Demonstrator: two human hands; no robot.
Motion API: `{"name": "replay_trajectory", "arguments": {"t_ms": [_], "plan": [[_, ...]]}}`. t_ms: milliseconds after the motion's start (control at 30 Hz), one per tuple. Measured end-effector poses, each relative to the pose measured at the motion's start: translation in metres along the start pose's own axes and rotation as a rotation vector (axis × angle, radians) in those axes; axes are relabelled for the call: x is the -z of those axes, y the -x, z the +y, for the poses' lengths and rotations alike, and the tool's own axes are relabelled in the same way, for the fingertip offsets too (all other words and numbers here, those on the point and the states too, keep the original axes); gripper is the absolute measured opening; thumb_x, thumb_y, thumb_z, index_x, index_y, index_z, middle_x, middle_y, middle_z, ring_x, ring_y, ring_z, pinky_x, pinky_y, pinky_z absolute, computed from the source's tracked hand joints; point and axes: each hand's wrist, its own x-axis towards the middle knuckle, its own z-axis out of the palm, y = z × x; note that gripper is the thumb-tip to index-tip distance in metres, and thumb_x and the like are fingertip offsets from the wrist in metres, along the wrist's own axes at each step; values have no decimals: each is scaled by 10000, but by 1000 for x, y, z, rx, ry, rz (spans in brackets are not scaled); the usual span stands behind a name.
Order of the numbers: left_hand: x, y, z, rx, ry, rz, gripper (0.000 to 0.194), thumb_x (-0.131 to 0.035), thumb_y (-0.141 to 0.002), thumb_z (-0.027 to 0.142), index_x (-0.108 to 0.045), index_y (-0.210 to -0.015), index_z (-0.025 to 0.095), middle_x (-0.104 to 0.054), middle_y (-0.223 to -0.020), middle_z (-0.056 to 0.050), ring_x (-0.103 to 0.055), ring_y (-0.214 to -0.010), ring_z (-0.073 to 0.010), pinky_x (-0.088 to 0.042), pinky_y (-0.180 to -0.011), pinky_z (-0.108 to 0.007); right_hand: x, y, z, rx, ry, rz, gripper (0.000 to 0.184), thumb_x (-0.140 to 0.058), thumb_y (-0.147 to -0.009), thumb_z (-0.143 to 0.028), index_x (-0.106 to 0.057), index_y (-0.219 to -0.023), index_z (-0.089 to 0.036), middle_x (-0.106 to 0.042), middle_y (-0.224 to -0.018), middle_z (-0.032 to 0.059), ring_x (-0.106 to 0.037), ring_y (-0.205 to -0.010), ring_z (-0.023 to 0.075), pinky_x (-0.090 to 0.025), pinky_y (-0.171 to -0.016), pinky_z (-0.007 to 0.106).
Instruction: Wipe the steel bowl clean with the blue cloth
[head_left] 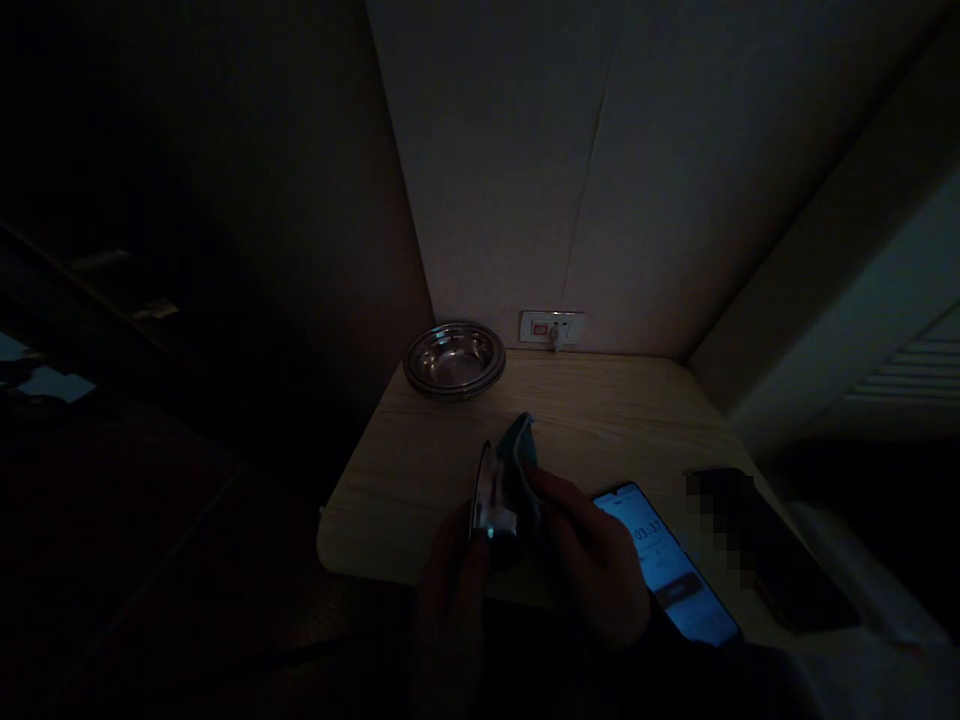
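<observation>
In dim light, a shiny metal bowl (491,495) is tipped on its side above the near edge of the wooden table (585,400). My left hand (454,575) grips its rim from the left and below. Against the bowl's right side lies a bluish-green cloth (517,445), pinched in my right hand (589,545). Part of the bowl is hidden behind the cloth and in shadow. Farther back on the left of the table sits a stack of metal bowls (455,360).
A lit phone (667,570) showing a timer lies right of my right hand, with a dark phone-shaped object (772,550) beyond it. On the wall behind the table is a socket (551,327) with a plug in it. A pale panel (840,290) borders the right.
</observation>
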Motion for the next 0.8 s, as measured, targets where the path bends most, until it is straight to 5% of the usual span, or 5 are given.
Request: {"name": "replay_trajectory", "arguments": {"t_ms": [267,800], "plan": [[0,-6,5,-208,-100,-132,375,-474,-798,405,-648,-1053,191,-643,-1138,-63,-584,-1060,-225,-461,-911,-329,0,8,-10,477,591,-112,331,-440,-852,-148,-589,-1148,-165,-602,-1188,80,-522,-1102,257,-488,-857,432],[-5,1,2,-181,-78,-86,350,-505,-780,393,-687,-989,179,-686,-1043,-64,-624,-980,-247,-485,-868,-332,4,-5,-16,450,641,-185,355,-395,-855,-149,-577,-1160,-143,-590,-1205,70,-539,-1109,243,-478,-877,387]]}}
